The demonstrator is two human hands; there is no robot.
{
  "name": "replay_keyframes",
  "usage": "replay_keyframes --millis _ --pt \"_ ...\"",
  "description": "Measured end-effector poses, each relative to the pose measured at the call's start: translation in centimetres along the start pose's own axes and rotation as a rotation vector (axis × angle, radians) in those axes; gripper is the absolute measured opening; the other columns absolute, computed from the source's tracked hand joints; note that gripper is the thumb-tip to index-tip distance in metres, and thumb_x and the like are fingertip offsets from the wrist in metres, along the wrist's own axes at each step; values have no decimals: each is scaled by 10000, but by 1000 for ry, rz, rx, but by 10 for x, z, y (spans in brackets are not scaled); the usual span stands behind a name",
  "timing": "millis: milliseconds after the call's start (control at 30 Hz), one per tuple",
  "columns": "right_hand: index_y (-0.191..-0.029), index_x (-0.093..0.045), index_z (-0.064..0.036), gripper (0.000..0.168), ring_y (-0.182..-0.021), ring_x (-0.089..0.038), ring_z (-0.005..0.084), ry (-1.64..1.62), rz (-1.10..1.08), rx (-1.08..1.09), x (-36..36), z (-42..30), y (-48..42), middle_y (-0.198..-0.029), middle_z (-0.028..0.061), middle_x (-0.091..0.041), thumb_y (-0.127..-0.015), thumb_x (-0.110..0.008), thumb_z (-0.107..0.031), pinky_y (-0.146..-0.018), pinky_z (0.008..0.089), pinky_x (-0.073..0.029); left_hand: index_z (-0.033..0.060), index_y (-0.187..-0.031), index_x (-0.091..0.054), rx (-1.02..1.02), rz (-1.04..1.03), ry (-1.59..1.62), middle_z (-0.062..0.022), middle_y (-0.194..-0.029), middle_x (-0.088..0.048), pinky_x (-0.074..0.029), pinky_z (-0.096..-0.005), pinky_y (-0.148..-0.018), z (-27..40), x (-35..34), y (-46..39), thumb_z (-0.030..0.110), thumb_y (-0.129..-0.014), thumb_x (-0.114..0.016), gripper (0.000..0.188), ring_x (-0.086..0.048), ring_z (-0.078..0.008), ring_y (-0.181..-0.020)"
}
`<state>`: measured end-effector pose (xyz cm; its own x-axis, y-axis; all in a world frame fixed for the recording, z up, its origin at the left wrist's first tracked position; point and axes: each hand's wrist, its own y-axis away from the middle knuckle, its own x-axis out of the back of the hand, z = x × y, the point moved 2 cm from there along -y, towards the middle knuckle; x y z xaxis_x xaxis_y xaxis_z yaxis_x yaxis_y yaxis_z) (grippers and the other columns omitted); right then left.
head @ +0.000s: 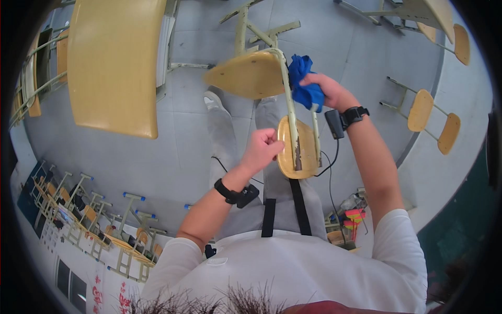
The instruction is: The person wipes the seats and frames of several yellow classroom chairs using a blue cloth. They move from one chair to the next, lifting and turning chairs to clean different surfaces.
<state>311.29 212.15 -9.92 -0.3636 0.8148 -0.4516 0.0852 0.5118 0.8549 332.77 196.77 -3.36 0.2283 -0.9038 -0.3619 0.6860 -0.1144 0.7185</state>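
Observation:
A chair with a wooden seat (251,75), a smaller wooden backrest (306,147) and a pale metal frame (289,102) with chipped paint is directly before me. Its backrest lies close to my thighs. My left hand (262,151) is curled at the left edge of the backrest and appears to grip it. In my right hand (329,90) is a crumpled blue cloth (304,84), pressed against the metal frame between seat and backrest. My right fingers are partly hidden by the cloth.
A wooden-topped desk (115,66) stands at the left, with papers (164,51) under its top. Another chair (421,110) is on the right near the wall. Rows of desks and chairs (129,235) fill the lower left. A black cable (335,157) hangs from my right wrist device.

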Motion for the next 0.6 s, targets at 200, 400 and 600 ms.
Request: replay_keyframes --millis 200,400,600 --pt "-1321 -555 -8 559 -1028 -630 157 449 -158 -35 16 0 69 -1148 84 -674 -792 -692 -124 -923 304 -514 74 -638 -460 -225 19 399 -26 -614 -561 -383 -240 -413 34 14 -39 45 -826 -643 264 -492 -72 -454" --pt "-1352 -511 -35 619 -1051 -624 159 199 -99 40 -8 67 66 -1174 58 -640 -778 -731 -108 -941 317 -514 86 -674 -465 -55 -27 213 12 -666 -500 -383 -238 -514 100 -8 -60 16 -835 -633 242 -451 -64 -567" --pt "-1324 -528 -4 498 -1064 -649 208 -179 -45 138 -6 85 44 -1197 104 -642 -864 -597 -181 -943 336 -534 79 -984 -532 -25 -117 196 -40 -899 -603 -477 -263 -661 110 -33 -67 153 -859 -743 256 -587 -110 -780"
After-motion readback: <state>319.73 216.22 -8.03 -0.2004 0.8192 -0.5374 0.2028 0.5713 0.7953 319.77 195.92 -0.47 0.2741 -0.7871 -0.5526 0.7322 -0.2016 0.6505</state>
